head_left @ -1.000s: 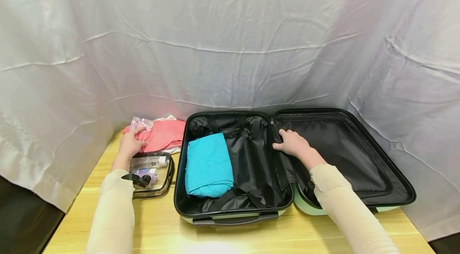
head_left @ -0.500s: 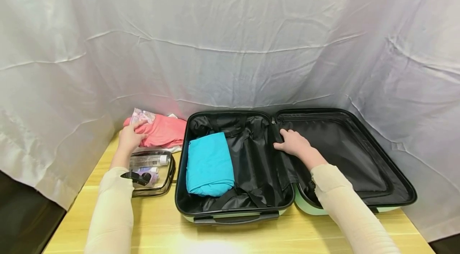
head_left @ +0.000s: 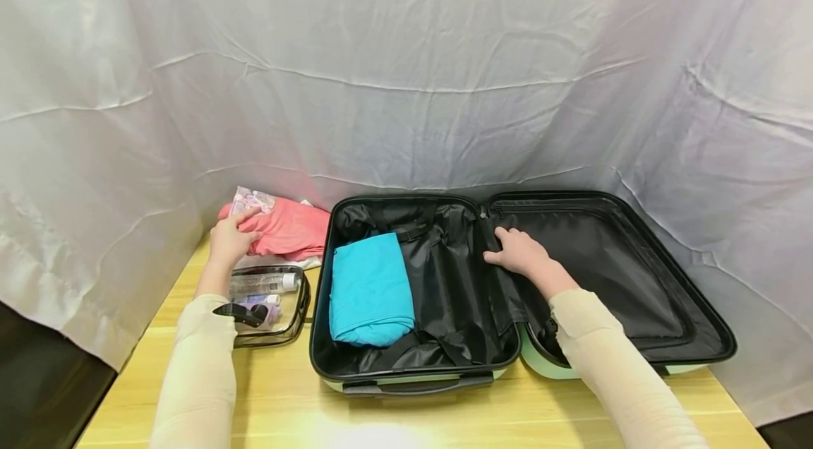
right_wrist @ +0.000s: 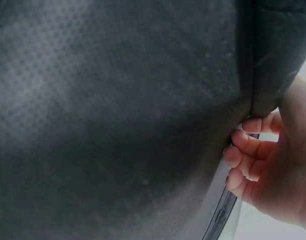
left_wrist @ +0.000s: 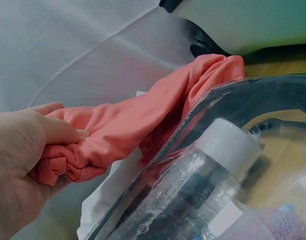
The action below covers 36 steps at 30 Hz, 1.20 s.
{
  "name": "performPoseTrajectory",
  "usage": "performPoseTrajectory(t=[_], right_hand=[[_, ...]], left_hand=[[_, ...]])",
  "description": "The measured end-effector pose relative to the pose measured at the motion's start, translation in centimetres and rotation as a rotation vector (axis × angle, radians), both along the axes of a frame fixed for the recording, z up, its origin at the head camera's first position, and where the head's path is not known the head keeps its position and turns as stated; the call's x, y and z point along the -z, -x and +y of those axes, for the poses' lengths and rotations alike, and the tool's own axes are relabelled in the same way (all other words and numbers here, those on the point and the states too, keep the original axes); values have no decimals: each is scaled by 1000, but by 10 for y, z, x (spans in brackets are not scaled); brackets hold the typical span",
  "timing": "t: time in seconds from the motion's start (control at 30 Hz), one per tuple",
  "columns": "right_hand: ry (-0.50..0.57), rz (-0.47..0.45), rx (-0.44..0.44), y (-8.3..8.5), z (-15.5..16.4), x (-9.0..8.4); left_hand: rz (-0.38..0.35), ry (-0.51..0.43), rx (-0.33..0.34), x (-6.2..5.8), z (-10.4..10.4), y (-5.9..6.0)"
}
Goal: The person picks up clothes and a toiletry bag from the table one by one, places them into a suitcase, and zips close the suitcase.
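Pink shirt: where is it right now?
Head view: the pink shirt lies on the table left of the open suitcase, behind the clear toiletry pouch; the left hand grips its near edge.

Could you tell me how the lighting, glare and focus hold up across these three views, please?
Head view: even light, sharp; a bright glare patch on the table near the front edge. Left wrist view: the pink garment is fairly sharp, while the clear pouch and its bottle are close and soft. Right wrist view: dim, the black lining blurred, with the right hand softly lit.
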State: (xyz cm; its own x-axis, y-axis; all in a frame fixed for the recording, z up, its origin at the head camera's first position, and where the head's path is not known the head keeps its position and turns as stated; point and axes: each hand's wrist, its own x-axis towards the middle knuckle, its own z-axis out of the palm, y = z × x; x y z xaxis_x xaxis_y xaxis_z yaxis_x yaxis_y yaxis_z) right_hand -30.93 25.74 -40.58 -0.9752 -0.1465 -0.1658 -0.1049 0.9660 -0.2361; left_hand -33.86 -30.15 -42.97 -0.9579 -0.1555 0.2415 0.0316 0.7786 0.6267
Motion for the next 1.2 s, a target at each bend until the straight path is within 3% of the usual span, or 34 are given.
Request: performPoseTrajectory(t=[0.23,0.47,0.57,0.7,0.97,1.2], right_hand=[[2,-1,3,0,0,-1],[-1,4,1,0,1,1],[-3,4,4,0,1,1],[-4,4,3,0,1,0],[0,6,2,-1,0,0],[-8,9,-1,0,-1,0]], left_hand=[[-17,-34,22,6,1,5],[-67,-82,12,17,4,7],[-121,-96,8,19,8,6],[-184,-52,-19,25,15,7],[-214,139,-43,32,25,13],[-343,104,-2,32,27,12]])
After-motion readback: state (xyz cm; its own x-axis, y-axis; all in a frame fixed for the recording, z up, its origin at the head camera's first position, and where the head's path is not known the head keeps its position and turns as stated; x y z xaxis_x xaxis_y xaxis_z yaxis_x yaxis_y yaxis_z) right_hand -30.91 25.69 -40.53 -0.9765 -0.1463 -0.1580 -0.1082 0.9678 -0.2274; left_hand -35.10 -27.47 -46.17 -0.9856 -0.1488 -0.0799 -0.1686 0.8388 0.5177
